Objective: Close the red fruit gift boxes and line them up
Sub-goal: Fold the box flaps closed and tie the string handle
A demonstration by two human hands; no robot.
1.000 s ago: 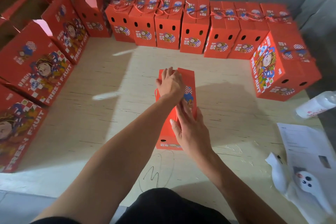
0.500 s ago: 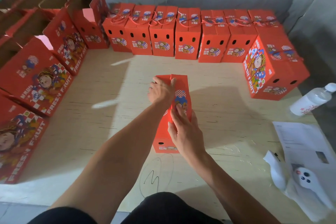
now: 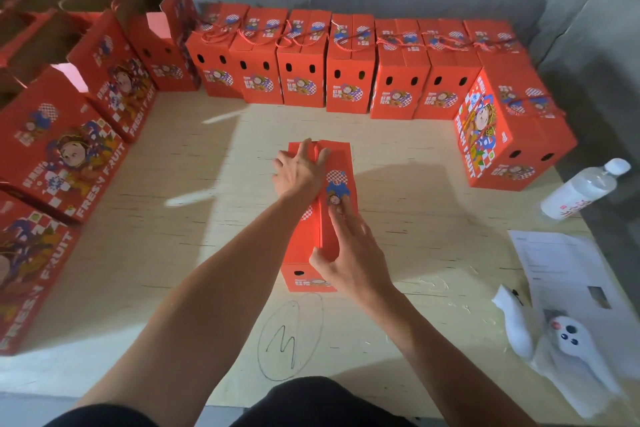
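Observation:
A red fruit gift box (image 3: 341, 163) stands in the middle of the wooden table (image 3: 415, 218), its short end facing me. Its two top flaps meet along a centre seam. My left hand (image 3: 299, 173) lies flat on the far part of the top, fingers spread across the seam. On the near part rests my right hand (image 3: 349, 253), fingers stretched along the right flap and thumb at the seam. A row of several closed red boxes (image 3: 349, 80) with rope handles lines the back wall.
One closed box (image 3: 502, 135) stands turned sideways at the right end of the row. Open red boxes (image 3: 62, 149) lean along the left side. A plastic bottle (image 3: 585, 189), papers (image 3: 561, 263) and a white device (image 3: 568, 343) lie at the right.
My left hand has shifted on the far end of the box top and now lies flatter across the seam. My right hand stays on the near part of the top.

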